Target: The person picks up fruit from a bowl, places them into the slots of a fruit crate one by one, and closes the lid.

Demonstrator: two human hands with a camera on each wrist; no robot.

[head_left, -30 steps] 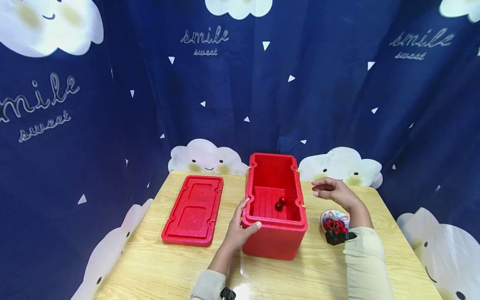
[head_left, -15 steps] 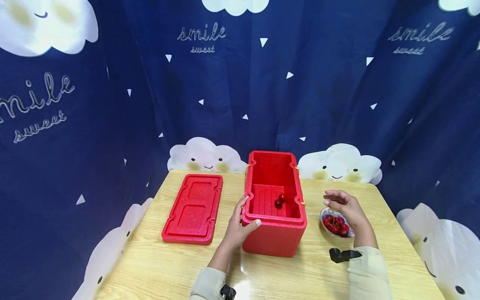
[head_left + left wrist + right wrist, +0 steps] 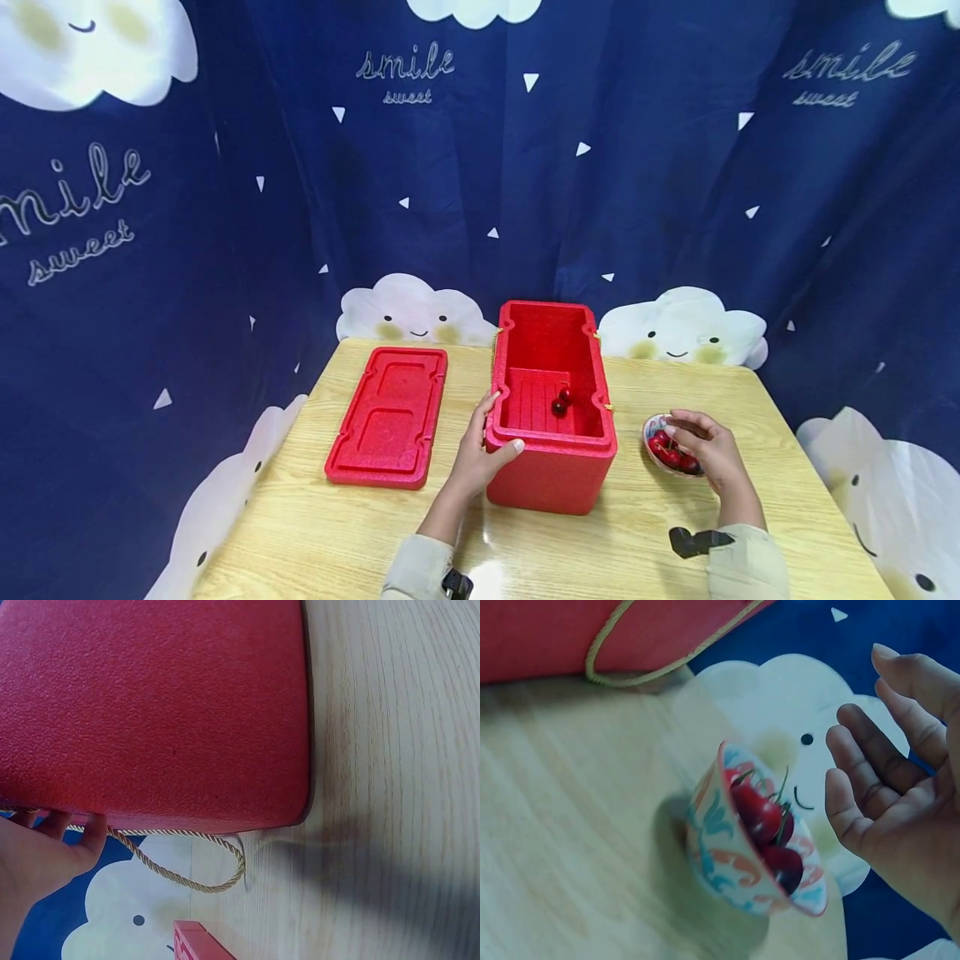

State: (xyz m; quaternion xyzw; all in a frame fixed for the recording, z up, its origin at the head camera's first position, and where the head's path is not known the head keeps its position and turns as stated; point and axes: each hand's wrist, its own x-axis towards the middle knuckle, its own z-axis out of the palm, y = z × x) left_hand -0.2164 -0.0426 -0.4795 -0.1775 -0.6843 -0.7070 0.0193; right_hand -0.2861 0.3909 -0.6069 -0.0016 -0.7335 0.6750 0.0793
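A red box [image 3: 551, 483] stands lidless on the table, long and deep. Two dark red cherries [image 3: 559, 407] lie on its ridged floor. My left hand [image 3: 474, 457] holds the box's near left corner, thumb at the front rim and fingers along the left side. In the left wrist view, those fingers [image 3: 91, 838] bend against the box beside a gold cord [image 3: 184, 881]. At the right, my right hand [image 3: 708, 450] hovers over a small patterned bowl [image 3: 720, 859] of cherries [image 3: 761, 814]. Its fingers are loosely bent, with nothing between them in the right wrist view.
A red lid [image 3: 390, 417] with recessed panels lies flat left of the box. The pale wooden table [image 3: 315, 542] ends at a dark blue curtain [image 3: 450, 167] printed with clouds. Cord loops hang at both sides of the box.
My right hand has moved from beside the box, right and down to the bowl. The left hand stays at the box corner, and the two cherries inside remain in place.
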